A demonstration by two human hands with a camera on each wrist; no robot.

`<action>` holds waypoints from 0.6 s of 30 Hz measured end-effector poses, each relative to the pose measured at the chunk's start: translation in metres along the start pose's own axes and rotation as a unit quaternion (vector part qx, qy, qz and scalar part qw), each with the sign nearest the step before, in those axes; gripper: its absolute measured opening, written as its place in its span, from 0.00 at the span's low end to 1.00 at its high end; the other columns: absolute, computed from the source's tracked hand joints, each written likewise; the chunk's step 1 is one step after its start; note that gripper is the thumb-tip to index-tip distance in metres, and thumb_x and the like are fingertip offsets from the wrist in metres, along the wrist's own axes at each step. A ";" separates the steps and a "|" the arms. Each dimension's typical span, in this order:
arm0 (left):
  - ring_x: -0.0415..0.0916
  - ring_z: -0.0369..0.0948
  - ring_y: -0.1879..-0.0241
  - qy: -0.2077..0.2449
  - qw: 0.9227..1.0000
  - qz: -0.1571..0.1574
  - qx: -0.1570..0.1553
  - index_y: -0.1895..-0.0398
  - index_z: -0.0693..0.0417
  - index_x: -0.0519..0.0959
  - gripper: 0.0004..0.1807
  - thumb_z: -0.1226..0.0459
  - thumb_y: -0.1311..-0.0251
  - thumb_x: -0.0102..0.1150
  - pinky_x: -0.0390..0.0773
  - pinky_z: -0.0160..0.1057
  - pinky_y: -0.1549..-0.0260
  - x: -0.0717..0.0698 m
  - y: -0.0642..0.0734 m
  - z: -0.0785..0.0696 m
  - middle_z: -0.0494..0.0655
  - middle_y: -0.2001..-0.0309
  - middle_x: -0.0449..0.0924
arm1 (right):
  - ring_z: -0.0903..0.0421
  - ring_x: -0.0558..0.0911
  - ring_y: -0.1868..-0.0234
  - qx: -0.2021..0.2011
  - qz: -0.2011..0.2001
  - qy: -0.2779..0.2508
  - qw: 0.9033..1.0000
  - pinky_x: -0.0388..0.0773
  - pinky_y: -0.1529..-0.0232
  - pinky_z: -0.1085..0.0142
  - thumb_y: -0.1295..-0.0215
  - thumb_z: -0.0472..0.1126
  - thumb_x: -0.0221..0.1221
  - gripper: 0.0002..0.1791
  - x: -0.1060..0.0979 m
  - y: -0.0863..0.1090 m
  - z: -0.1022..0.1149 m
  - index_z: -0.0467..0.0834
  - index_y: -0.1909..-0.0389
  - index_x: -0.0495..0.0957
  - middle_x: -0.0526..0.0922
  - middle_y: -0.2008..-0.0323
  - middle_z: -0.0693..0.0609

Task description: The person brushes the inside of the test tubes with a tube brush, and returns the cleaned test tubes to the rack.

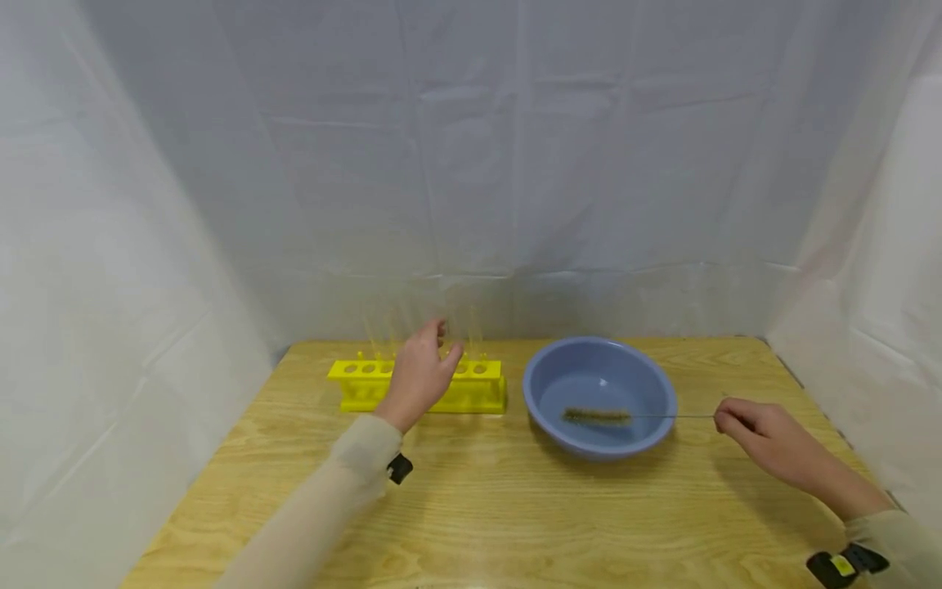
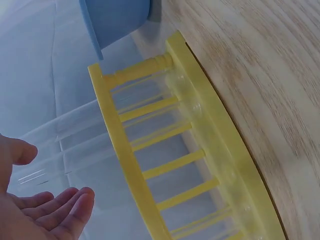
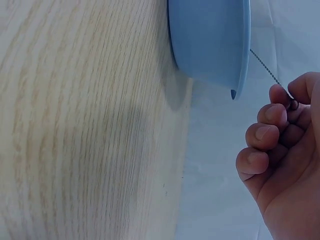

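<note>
A yellow test tube rack (image 1: 482, 401) stands left of the middle, with several clear test tubes (image 2: 75, 125) upright in its holes. My left hand (image 1: 421, 368) is over the rack, thumb and fingers spread apart beside the tube tops, nothing between them. My right hand (image 1: 780, 446) pinches the twisted wire handle (image 3: 266, 67) of a test tube brush (image 1: 596, 416) between thumb and forefinger, the other fingers curled. The wire crosses the rim of a blue basin (image 1: 540, 364), and the bristled end lies inside the basin's outline.
The wooden table (image 1: 471, 507) carries the rack and the basin side by side near its far edge. White sheeting (image 1: 471, 164) hangs behind and at both sides. Black straps (image 1: 399, 468) circle both wrists over pale sleeves.
</note>
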State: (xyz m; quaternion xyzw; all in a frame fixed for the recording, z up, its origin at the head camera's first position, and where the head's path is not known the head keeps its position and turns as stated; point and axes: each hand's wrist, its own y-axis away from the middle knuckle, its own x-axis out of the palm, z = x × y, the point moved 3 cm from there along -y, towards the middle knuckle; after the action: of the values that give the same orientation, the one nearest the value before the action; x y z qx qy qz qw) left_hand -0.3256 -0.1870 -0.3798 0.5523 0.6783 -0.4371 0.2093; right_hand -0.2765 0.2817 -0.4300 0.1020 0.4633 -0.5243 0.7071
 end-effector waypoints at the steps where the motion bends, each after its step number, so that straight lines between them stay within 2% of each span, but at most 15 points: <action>1: 0.79 0.50 0.46 0.005 1.000 0.002 -0.002 0.32 0.57 0.68 0.29 0.49 0.27 0.53 0.80 0.53 0.49 0.001 -0.001 0.000 0.54 0.42 0.78 | 0.67 0.62 0.83 0.002 0.000 -0.001 1.000 0.63 0.80 0.67 0.22 0.36 0.50 0.12 0.000 0.000 0.000 0.51 0.68 0.75 0.68 0.80 0.60; 5: 0.80 0.51 0.46 0.032 0.999 0.004 -0.010 0.33 0.56 0.69 0.28 0.49 0.27 0.54 0.81 0.53 0.49 0.005 -0.004 0.000 0.54 0.42 0.79 | 0.66 0.63 0.83 0.003 0.000 -0.003 1.000 0.63 0.80 0.67 0.22 0.37 0.50 0.12 0.000 0.000 0.002 0.51 0.68 0.74 0.67 0.80 0.60; 12: 0.81 0.45 0.50 0.069 0.998 -0.005 0.002 0.37 0.56 0.74 0.23 0.52 0.25 0.52 0.82 0.50 0.50 0.008 -0.007 0.004 0.51 0.47 0.82 | 0.67 0.62 0.82 -0.005 -0.005 0.003 1.000 0.64 0.79 0.67 0.22 0.37 0.50 0.12 0.000 -0.001 0.003 0.52 0.67 0.75 0.68 0.80 0.61; 18: 0.82 0.46 0.51 0.094 0.996 -0.008 0.000 0.40 0.57 0.75 0.20 0.53 0.24 0.50 0.82 0.49 0.51 0.008 -0.006 0.002 0.52 0.49 0.82 | 0.68 0.62 0.82 -0.018 -0.004 0.012 1.000 0.63 0.79 0.67 0.22 0.36 0.50 0.12 -0.001 -0.002 0.003 0.53 0.67 0.75 0.69 0.79 0.62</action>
State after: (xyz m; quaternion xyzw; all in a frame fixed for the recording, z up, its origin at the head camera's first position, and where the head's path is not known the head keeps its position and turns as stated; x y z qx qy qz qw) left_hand -0.3345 -0.1846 -0.3849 0.5858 0.6994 -0.3843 0.1412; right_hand -0.2760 0.2793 -0.4270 0.0940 0.4810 -0.5175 0.7014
